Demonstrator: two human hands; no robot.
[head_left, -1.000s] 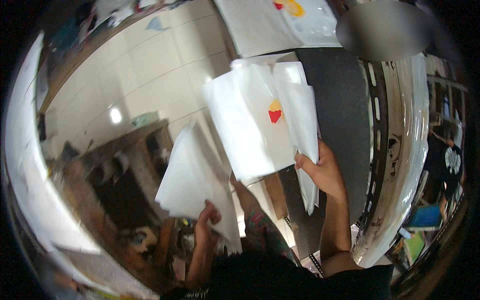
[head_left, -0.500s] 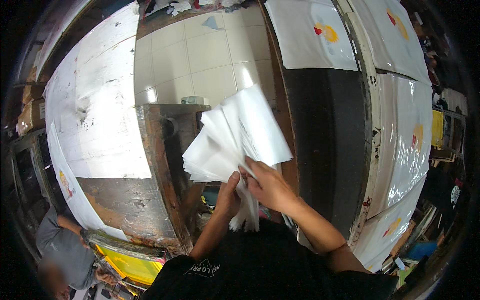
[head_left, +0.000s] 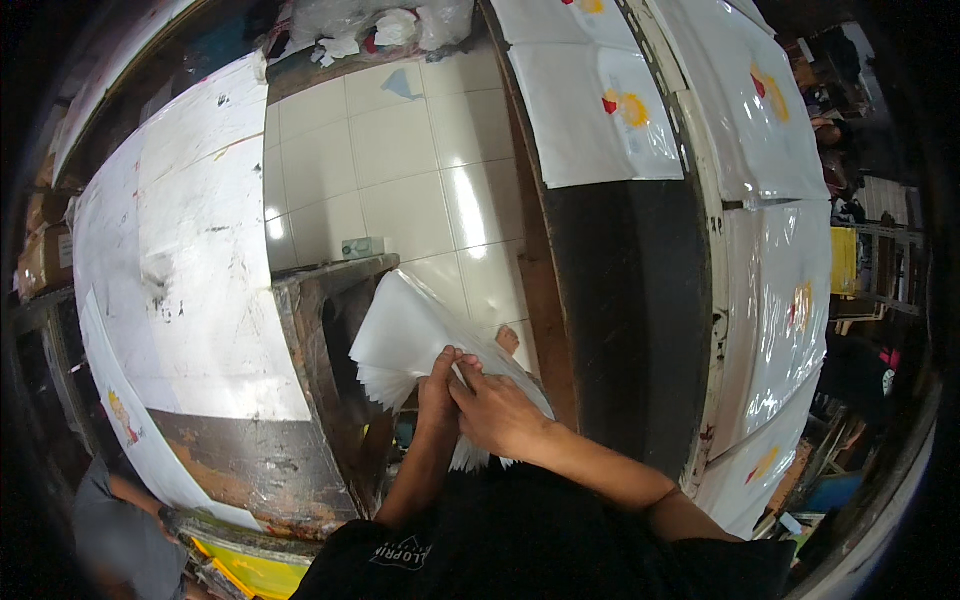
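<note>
A thick sheaf of thin, white, translucent sheets is gripped at its middle, bunched between both hands in front of my body. The sheets fan out on the far left side, and more edges hang below my wrists. My left hand is closed on the sheaf, thumb uppermost. Against it, my right hand also closes on the sheets, its fingers meeting the left thumb. Palms and the pinched part are hidden. Whether these are plastic bags or plain sheets, I cannot tell.
A dark tabletop at right carries white printed sheets; more glossy printed sheets lie beyond it. On the left is a white-covered table. A small box sits near the tiled floor. A person stands lower left beside a yellow screen frame.
The sheaf's wide, raised right-hand part has come down, and the sheets are gathered closer together. My right hand has moved lower and left against the left hand. The view has shifted slightly.
</note>
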